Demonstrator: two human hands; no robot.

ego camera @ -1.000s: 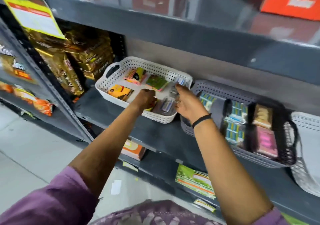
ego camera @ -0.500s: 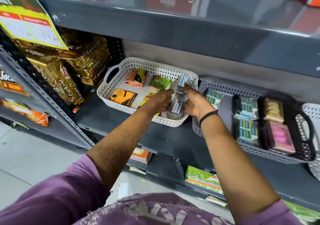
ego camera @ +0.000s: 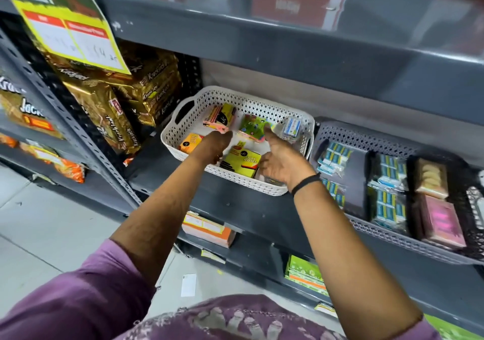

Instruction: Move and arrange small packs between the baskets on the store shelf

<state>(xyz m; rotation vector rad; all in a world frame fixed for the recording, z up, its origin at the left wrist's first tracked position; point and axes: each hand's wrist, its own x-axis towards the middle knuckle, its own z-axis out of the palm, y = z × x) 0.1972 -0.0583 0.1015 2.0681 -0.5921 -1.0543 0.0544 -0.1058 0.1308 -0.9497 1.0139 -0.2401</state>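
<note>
Both hands (ego camera: 214, 144) (ego camera: 281, 163) inside white basket (ego camera: 183, 127), finger grip unclear, crowding yellow sticky-notes pack (ego camera: 242, 161); risk of toppling neighbouring packs.

two baskets stand side by side on the shelf (ego camera: 235, 203): the left basket (ego camera: 183, 130) holds sticky-note packs (ego camera: 241, 161) along its front edge, the right basket (ego camera: 366, 140) holds rows of small packs (ego camera: 387, 182). snack bags (ego camera: 104, 111) stand left of both.
</note>
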